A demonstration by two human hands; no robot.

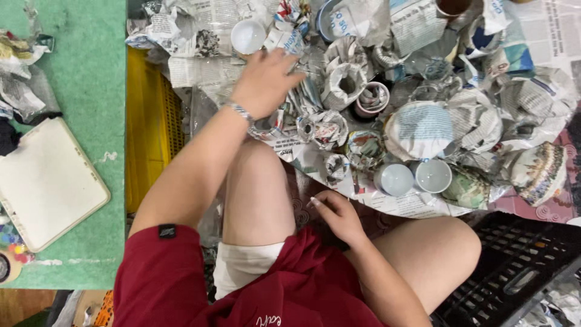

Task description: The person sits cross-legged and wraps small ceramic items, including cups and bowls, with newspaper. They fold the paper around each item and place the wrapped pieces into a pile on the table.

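At frame centre-top, the left hand presses open-fingered on crumpled newspaper-wrapped cups; the right hand rests loosely curled, empty, lower centre.

Crumpled matt newsprint lies under and around the left hand's grip, wrapping glossy ceramic cups. A shiny metal bracelet circles that wrist. Beyond it sits a ribbed yellow plastic crate; a black plastic crate lies beside the right hand.
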